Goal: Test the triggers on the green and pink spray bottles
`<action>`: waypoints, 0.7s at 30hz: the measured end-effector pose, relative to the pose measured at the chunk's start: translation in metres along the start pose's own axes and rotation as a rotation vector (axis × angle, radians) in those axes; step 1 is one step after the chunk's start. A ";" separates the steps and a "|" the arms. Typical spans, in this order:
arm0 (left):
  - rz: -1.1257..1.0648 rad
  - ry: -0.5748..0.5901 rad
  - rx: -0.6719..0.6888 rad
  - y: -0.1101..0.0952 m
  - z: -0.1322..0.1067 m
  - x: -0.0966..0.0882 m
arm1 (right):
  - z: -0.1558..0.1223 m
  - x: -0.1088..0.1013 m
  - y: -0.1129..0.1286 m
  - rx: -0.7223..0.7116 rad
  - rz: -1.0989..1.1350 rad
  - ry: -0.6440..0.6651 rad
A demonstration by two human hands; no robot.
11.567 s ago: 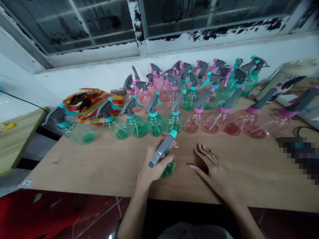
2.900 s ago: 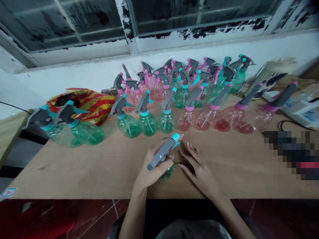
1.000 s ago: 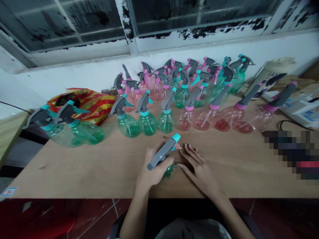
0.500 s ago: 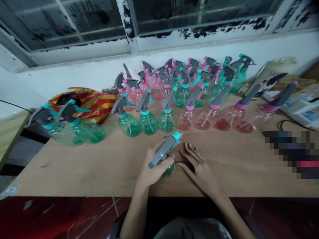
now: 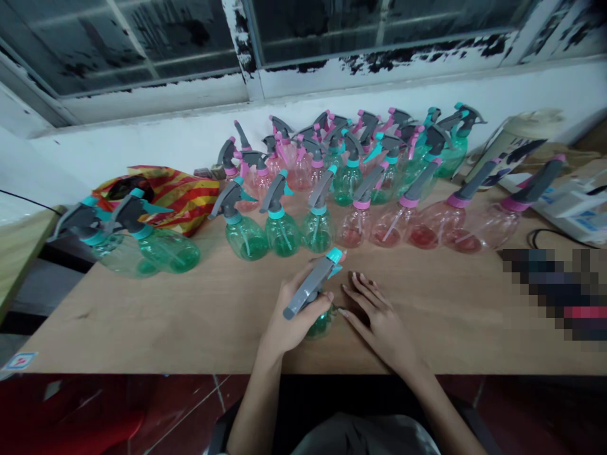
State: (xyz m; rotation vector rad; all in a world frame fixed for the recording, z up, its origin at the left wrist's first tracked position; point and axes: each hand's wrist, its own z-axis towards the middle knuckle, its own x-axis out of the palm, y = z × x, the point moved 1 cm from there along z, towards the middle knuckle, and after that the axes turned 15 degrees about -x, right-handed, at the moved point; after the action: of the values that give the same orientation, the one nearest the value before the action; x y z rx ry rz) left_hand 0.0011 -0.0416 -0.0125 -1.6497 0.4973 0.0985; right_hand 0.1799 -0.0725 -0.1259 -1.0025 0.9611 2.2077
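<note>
My left hand (image 5: 294, 316) is wrapped round the neck of a green spray bottle (image 5: 321, 323) with a grey and teal trigger head. The bottle stands near the table's front edge, its body partly covered by the hand. My right hand (image 5: 377, 319) lies flat on the wooden table (image 5: 190, 322) with fingers spread, just right of that bottle. Ahead of the hands is a row of spray bottles: green ones (image 5: 283, 235) on the left and pink ones (image 5: 353, 229) on the right.
More green and pink spray bottles (image 5: 348, 180) crowd against the wall. Two green bottles (image 5: 168, 249) stand at the left, by a red and yellow striped bag (image 5: 190, 196). A cream-coloured container (image 5: 515, 142) and a white device (image 5: 573, 202) are at the right. A red chair (image 5: 85, 417) is below left.
Almost nothing differs. The spray head in my left hand has shifted very slightly; my right hand rests in the same place.
</note>
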 end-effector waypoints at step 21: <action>-0.016 -0.016 0.048 0.002 0.001 0.001 | -0.001 0.001 -0.001 -0.002 0.006 -0.019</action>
State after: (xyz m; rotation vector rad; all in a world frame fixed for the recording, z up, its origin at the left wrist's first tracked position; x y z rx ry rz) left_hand 0.0022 -0.0408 -0.0146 -1.6046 0.4706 0.0874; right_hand 0.1806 -0.0721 -0.1274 -0.9795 0.9549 2.2201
